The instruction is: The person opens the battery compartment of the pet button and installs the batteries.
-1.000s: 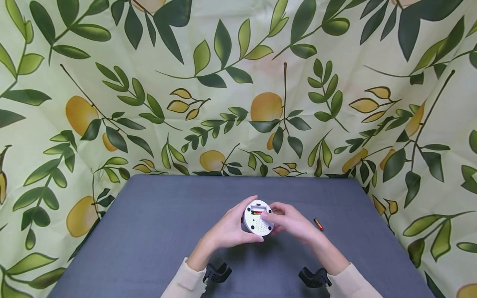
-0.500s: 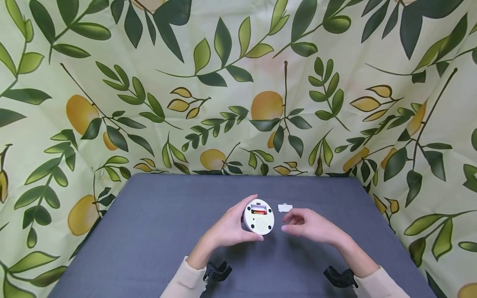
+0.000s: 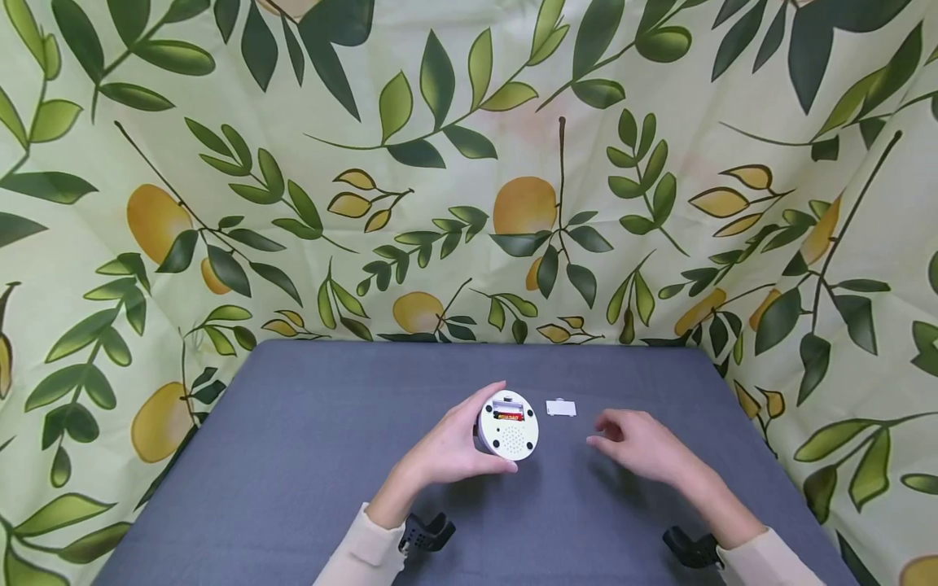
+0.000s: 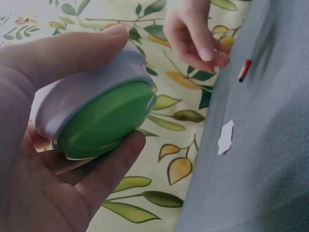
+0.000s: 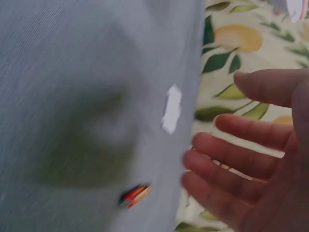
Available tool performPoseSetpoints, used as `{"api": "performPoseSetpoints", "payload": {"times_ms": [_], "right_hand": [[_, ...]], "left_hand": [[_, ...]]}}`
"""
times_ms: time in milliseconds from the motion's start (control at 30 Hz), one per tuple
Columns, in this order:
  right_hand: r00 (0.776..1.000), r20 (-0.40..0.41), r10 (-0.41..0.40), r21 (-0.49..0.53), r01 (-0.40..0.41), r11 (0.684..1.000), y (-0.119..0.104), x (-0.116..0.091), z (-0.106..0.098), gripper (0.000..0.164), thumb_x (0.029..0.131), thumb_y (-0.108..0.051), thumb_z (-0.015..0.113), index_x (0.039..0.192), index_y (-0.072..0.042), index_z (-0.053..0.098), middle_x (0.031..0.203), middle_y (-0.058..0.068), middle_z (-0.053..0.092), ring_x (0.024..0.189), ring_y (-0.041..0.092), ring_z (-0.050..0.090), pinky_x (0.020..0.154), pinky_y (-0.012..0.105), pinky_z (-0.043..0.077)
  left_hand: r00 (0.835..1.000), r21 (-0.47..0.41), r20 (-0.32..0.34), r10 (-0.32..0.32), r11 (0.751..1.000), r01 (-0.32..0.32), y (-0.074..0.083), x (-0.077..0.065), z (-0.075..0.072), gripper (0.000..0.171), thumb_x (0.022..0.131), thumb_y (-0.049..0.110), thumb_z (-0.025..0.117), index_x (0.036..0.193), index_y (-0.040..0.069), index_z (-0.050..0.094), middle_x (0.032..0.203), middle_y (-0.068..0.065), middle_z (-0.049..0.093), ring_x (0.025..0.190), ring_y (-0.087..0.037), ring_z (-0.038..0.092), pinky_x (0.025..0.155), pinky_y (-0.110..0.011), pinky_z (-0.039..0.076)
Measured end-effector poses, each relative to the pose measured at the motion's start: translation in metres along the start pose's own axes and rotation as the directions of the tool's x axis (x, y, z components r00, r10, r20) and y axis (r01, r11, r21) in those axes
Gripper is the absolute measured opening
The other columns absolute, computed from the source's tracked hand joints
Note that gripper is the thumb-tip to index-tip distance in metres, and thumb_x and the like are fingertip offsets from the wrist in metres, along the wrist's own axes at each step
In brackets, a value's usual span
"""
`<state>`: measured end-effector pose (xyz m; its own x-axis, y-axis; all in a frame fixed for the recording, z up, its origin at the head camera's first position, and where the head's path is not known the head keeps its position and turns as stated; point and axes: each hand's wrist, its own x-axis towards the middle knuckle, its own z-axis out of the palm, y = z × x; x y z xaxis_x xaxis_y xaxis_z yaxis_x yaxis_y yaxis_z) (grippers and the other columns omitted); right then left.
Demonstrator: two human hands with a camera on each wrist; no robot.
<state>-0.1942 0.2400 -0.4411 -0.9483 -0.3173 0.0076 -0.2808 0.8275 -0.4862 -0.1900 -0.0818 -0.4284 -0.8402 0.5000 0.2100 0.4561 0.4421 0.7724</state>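
Note:
My left hand (image 3: pixel 458 439) grips a round white push button (image 3: pixel 515 439) by its rim, its underside facing me. Black feet, speaker holes and an uncovered battery compartment show there, with one red battery (image 3: pixel 509 416) lying in it. In the left wrist view the button's green domed top (image 4: pixel 108 121) faces the camera. My right hand (image 3: pixel 641 443) hovers above the table to the right, fingers loosely bent and holding nothing. A loose red-and-black battery (image 5: pixel 135 195) lies on the table near it; in the head view my right hand hides this battery.
A small white battery cover (image 3: pixel 561 407) lies on the grey table (image 3: pixel 352 407), between the button and my right hand. Patterned cloth (image 3: pixel 440 163) with leaves and fruit hangs behind the table and at both sides.
My right hand has left the button and moved right, toward the loose battery, uncovering the compartment and the white cover on the table. My left hand has stayed in place with the button.

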Motion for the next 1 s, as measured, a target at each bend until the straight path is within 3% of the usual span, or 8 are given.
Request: {"api": "performPoseSetpoints", "payload": {"times_ms": [267,500,1000], "right_hand": [[0.995,-0.095,-0.026,-0.183,0.008,0.983,0.031,-0.002,0.008,0.021,0.093,-0.032,0.072,0.096,-0.012,0.069,0.078,-0.004,0.054,0.071,0.013,0.050,0.059,0.035,0.041],[0.979,-0.179,-0.096,-0.342,0.030,0.939,0.054,-0.005,0.017,0.020,0.088,-0.027,0.075,0.098,-0.010,0.070,0.089,0.001,0.063,0.084,0.023,0.060,0.066,0.045,0.050],[0.980,-0.185,-0.077,-0.328,0.012,0.945,0.077,0.000,0.027,0.019,0.087,-0.021,0.076,0.101,-0.009,0.070,0.095,0.006,0.064,0.090,0.031,0.063,0.070,0.050,0.053]], "left_hand": [[1.000,0.009,0.005,-0.005,1.000,0.005,0.001,-0.001,-0.001,0.106,0.070,0.036,0.094,0.157,0.022,0.036,0.148,0.001,0.051,0.132,-0.019,0.049,0.110,-0.049,0.040],[1.000,0.006,0.011,-0.009,1.000,0.009,0.002,-0.001,-0.001,0.106,0.070,0.035,0.094,0.157,0.024,0.035,0.147,0.001,0.051,0.132,-0.019,0.048,0.109,-0.050,0.040],[1.000,0.007,0.016,-0.011,1.000,0.011,0.002,-0.001,0.000,0.106,0.070,0.037,0.094,0.157,0.023,0.035,0.148,0.001,0.050,0.133,-0.019,0.048,0.110,-0.050,0.040]]}}
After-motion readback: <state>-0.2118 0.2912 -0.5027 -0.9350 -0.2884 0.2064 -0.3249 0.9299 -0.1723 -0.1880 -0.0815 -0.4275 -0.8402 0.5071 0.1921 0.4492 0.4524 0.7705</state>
